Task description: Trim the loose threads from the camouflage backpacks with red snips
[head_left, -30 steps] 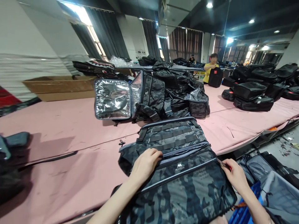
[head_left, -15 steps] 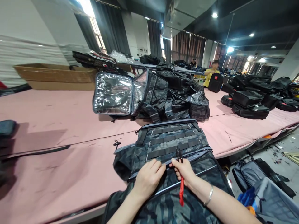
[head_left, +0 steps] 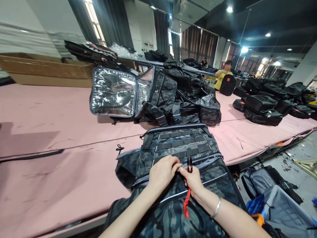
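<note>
Both hands meet on the camouflage backpack [head_left: 178, 158] lying on the pink desk [head_left: 49, 132]. Left hand [head_left: 162, 173] pinches what seems a loose thread; right hand [head_left: 194, 180] grips thread snips [head_left: 189, 164] with a red tassel [head_left: 186, 203].

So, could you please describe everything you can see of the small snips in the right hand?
The snips are small thread clippers with dark, narrow blades pointing up and away. A red ribbon hangs from their lower end. The right hand grips them, hiding the handles, just above the camouflage backpack, close to the left hand.
</note>
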### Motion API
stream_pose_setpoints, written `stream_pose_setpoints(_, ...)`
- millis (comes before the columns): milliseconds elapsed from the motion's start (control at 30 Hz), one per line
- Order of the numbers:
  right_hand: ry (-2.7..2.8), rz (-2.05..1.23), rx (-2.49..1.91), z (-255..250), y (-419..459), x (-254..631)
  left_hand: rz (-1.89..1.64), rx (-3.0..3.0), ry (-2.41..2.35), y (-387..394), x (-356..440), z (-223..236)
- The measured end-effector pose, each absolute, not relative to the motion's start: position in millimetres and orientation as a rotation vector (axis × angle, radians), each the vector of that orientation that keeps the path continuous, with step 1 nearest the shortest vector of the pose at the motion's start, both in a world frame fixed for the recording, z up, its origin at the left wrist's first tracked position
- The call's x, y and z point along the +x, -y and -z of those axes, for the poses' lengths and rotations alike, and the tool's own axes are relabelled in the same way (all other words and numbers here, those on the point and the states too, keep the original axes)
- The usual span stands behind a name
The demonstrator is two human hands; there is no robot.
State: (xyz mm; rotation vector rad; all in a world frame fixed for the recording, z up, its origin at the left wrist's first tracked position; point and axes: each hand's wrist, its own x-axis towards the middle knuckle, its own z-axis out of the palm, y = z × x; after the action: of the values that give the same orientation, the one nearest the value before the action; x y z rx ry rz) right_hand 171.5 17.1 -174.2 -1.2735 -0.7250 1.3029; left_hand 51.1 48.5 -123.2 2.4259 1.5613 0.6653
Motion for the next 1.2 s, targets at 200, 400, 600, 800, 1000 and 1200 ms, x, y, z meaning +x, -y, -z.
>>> stream_pose_setpoints(200,0.738,-1.343,-1.262,172.3,-16.4,173.8,-0.807,2.360,-1.652,-46.7,53.8,131.2)
stream_pose_setpoints(400,0.783,-1.371,-1.252,168.5,-13.9,176.9,-0.896,2.215,-1.741,-42.5,53.2,139.8)
stream_pose_setpoints(600,0.822,-1.406,-1.232,164.1,-9.3,185.1,-0.844,2.107,-1.675,-48.3,52.1,135.3)
stream_pose_setpoints(800,0.794,-1.447,-1.297,162.1,-18.1,183.1,-0.800,2.053,-1.597,-46.6,49.1,127.7)
stream_pose_setpoints(1000,0.755,-1.393,-1.301,167.2,-18.3,179.8,-0.788,2.018,-1.569,-46.8,43.9,122.5)
stream_pose_setpoints(1200,0.774,-1.316,-1.291,170.2,-16.2,179.5,-0.667,2.113,-1.608,-48.5,44.8,118.2)
